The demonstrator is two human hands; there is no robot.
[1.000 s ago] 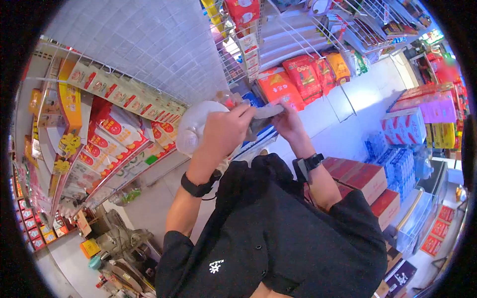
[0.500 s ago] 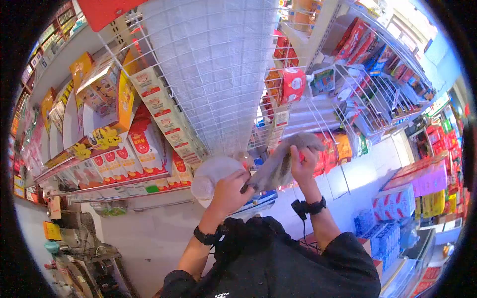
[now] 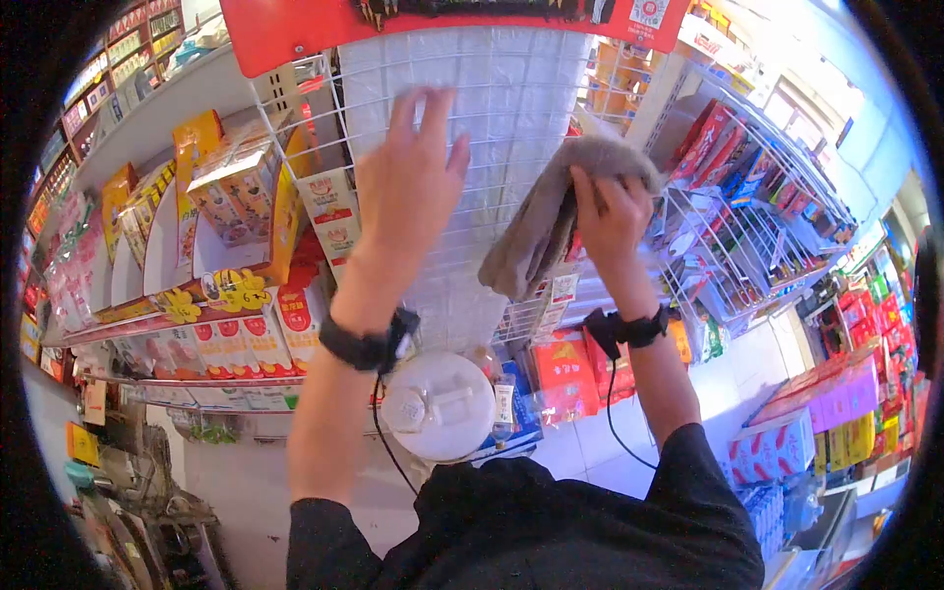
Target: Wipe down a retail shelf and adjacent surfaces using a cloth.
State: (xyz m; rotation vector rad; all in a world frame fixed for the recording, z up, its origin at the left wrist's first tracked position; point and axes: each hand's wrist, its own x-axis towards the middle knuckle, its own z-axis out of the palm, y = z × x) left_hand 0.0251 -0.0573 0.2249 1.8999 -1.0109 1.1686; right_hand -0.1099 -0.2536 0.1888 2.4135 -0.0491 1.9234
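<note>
My right hand (image 3: pixel 615 216) grips a folded grey-brown cloth (image 3: pixel 536 231), which hangs down to the left of the fingers. My left hand (image 3: pixel 411 187) is raised in front of a white wire grid rack (image 3: pixel 462 128), empty, with its fingers apart and slightly blurred. Behind the wires is a pale, plastic-looking sheet. The cloth overlaps the right side of the rack in this view. Below both hands stands a round white lid-like top (image 3: pixel 462 433) with a small clear container (image 3: pixel 404 409) on it.
A red sign (image 3: pixel 324 44) crosses the rack's top. Shelves with yellow boxes (image 3: pixel 231 187) stand left; a wire shelf (image 3: pixel 757 236) of packets stands right. Red packages (image 3: pixel 563 379) sit low behind the right arm. Black cables hang from both wrists.
My left hand has let go of the cloth and moved up in front of the rack. My right hand has lifted the cloth higher. The view has tilted up, showing more of the red sign.
</note>
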